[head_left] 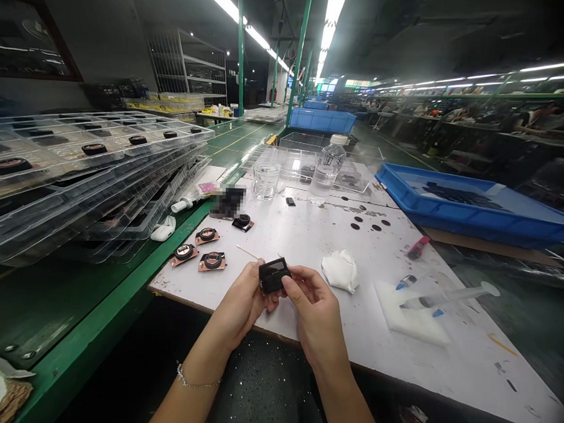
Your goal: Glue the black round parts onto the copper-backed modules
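A small black rectangular case (273,275) with a glossy dark window is held up over the table's front edge. My left hand (242,299) grips its left side, fingers curled beneath it. On its right side, my right hand (314,305) pinches it with the thumb on the front face. A thin white-tipped stick (247,251) lies just beyond my left hand. Several round black parts on copper-coloured plates, one of them a black ring on a plate (212,261), lie to the left. A folded white cloth (340,270) rests right of my right hand.
Clear plastic trays (126,169) are stacked at the left. A glass (266,180) and a bottle of clear liquid (328,170) stand at the back. Syringes, including a large one (450,297), lie on a white pad (412,321) at right, near a blue bin (476,224).
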The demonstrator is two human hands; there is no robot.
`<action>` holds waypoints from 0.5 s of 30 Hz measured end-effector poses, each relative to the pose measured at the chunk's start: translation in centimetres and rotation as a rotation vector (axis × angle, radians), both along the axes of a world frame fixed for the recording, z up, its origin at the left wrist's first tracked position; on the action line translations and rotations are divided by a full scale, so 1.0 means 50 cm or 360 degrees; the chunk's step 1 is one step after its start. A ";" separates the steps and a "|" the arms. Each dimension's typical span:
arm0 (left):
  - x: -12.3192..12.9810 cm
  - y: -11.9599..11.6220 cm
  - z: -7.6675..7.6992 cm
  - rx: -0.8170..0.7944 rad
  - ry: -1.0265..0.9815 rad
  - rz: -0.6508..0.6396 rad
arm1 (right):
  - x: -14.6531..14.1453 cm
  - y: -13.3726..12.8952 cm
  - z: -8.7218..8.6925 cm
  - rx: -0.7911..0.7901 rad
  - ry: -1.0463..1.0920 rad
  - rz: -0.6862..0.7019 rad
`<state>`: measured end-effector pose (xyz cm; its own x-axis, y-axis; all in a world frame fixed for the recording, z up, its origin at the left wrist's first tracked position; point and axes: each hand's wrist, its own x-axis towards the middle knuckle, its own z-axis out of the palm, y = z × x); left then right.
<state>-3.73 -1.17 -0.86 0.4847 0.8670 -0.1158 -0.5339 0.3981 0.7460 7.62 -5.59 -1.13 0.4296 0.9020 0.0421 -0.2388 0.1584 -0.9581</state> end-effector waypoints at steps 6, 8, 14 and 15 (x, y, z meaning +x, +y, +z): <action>0.007 -0.006 0.003 0.0173 0.0193 0.0329 | 0.005 0.006 -0.008 0.0048 0.0057 -0.0299; 0.005 -0.008 0.003 0.0199 0.0250 0.0338 | 0.007 0.008 -0.011 0.0055 0.0076 -0.0340; 0.001 -0.008 0.004 0.0167 0.0214 0.0424 | 0.005 0.006 -0.011 0.0047 0.0093 -0.0306; 0.001 -0.007 0.004 0.0166 0.0214 0.0428 | 0.004 0.005 -0.010 0.0052 0.0091 -0.0312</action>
